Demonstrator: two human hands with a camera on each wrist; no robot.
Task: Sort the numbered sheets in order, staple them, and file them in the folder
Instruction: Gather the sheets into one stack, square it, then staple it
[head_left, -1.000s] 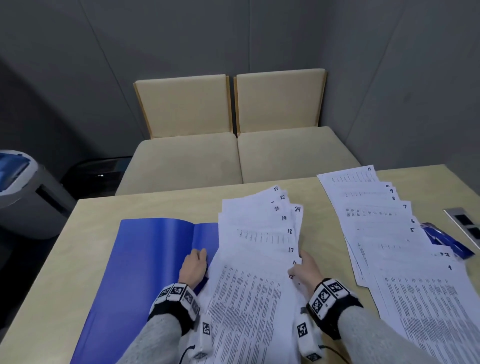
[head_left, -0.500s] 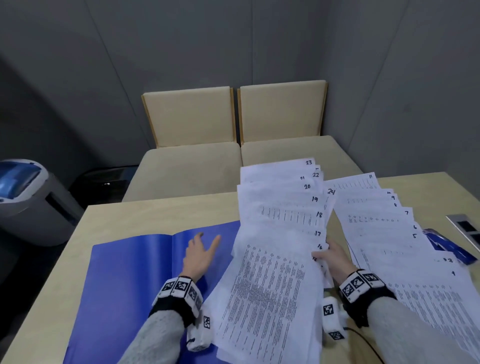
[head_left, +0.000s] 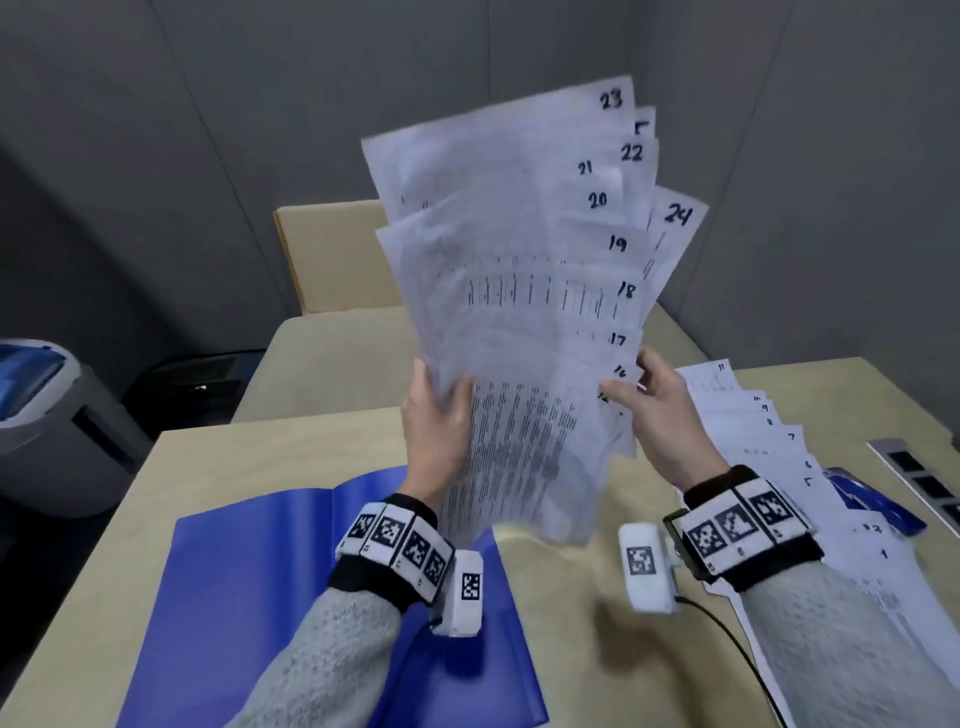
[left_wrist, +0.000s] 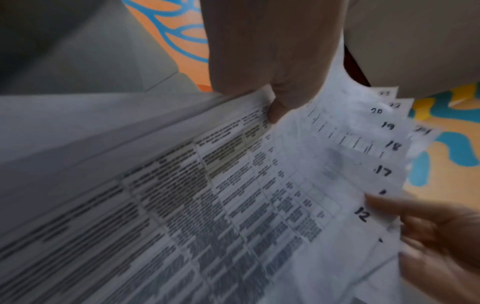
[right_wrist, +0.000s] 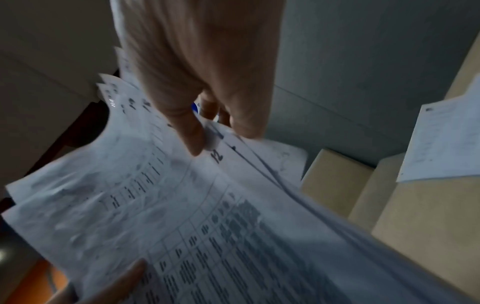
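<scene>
A fanned stack of numbered sheets (head_left: 524, 291) stands upright above the table, with numbers 12 and 16 to 24 showing along its right edge. My left hand (head_left: 436, 415) grips the stack's left edge, thumb on the front. My right hand (head_left: 649, 400) pinches the right edge near sheet 12 (right_wrist: 217, 156). In the left wrist view the same sheets (left_wrist: 233, 195) fill the frame. A second spread of sheets (head_left: 779, 447), numbered 1 to 11, lies on the table at the right. The open blue folder (head_left: 260, 597) lies flat at the left below my left wrist.
The wooden table (head_left: 208, 457) has a metal socket panel (head_left: 924, 478) at its far right and a blue object (head_left: 872, 499) partly under the right sheets. Two beige chairs (head_left: 332, 260) stand behind the table. A grey and blue bin (head_left: 41, 415) is at the left.
The stack has been lifted off the folder and table and raised upright. My left hand left the folder and took the stack's left edge. The head view tilted up.
</scene>
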